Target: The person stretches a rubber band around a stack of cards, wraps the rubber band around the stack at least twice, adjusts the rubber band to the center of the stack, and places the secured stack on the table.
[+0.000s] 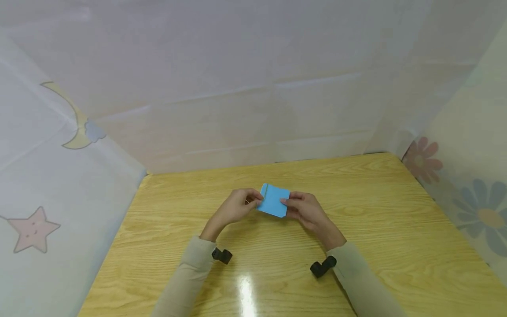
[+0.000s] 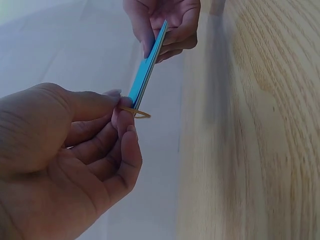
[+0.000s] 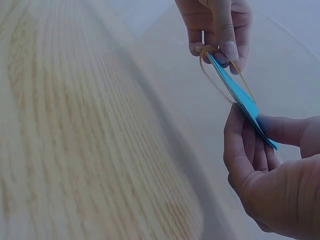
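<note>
The left hand [image 1: 237,206] is pinching a rubber band [image 2: 142,114] between thumb and fingers, beside the near corner of a thin stack of blue cards [image 1: 275,201]. The right hand [image 1: 310,210] is gripping the opposite edge, its thumb pressing the blue face and its fingers supporting the underside. Both hands are holding the stack tilted above the wooden counter [image 1: 396,229], and the band is looping around it. Black cameras [image 1: 323,267] are sitting at the beige sleeves [image 1: 364,281].
</note>
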The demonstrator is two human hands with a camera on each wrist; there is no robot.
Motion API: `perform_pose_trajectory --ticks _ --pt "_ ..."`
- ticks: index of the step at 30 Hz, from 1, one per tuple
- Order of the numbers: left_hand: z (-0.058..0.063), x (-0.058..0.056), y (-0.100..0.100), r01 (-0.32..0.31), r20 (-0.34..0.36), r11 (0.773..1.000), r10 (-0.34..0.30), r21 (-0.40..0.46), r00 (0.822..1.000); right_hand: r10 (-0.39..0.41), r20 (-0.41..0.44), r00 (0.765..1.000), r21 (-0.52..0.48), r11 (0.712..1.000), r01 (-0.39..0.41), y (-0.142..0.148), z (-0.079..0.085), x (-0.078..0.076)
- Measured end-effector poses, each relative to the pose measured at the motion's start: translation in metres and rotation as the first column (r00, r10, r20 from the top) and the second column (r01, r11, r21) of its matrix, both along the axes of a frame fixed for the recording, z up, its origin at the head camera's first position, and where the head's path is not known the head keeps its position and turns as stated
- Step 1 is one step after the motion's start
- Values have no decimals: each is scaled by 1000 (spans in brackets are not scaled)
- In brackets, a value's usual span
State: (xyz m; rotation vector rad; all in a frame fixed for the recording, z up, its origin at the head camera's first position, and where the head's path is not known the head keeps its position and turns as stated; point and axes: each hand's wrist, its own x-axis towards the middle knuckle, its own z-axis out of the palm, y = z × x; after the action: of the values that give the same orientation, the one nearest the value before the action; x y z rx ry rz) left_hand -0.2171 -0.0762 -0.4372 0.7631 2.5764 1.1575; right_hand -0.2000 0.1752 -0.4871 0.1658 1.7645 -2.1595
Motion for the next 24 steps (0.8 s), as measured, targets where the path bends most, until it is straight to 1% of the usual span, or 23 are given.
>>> perform_pose_trajectory --ticks 7,12,21,24 --pt "-4 2 2 10 25 1000 -10 15 1000 -44 -2 999 -5 999 44 1 -1 -1" --pt "-5 4 4 3 54 1000 -4 19 999 -67 -6 998 -10 998 67 2 1 0" --pt "-10 6 5 -25 29 999 24 24 999 -96 -3 995 -23 995 96 2 2 0" --pt "-13 7 6 -44 3 999 44 27 999 -88 -1 996 -28 996 88 3 3 1"
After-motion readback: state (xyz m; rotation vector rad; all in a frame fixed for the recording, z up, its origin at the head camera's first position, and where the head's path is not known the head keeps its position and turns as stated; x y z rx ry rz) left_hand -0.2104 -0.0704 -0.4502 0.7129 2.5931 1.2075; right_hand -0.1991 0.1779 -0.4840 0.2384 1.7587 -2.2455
